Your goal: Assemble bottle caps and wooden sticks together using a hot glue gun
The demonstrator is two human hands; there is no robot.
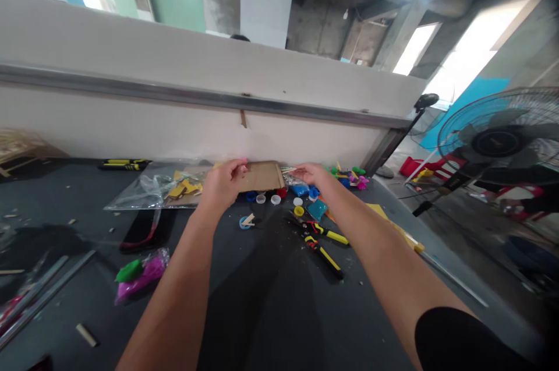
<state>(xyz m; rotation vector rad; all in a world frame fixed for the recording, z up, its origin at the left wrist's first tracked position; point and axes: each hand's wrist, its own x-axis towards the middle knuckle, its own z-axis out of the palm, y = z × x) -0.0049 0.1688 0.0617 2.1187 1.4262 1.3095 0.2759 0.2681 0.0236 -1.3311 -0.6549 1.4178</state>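
Observation:
My left hand (220,186) is closed in a pinch, with a small pink lump (241,161) showing at its fingertips. It is in front of the left end of a cardboard piece (262,176). At the cardboard's right end, my right hand (309,174) grips a few thin wooden sticks (288,170). Below the hands lie small pots, among them a white pot (275,200), a yellow pot (298,211) and a blue lid (245,222) with short wood pieces on it. A blue packet (317,209) lies beneath my right wrist.
Pliers with yellow-black handles (325,243) lie open in front of my right forearm. A clear plastic bag (144,187), a green-and-pink packet (142,275) and metal rods (48,289) are on the left. A white partition (174,126) borders the back; a fan (498,141) stands right.

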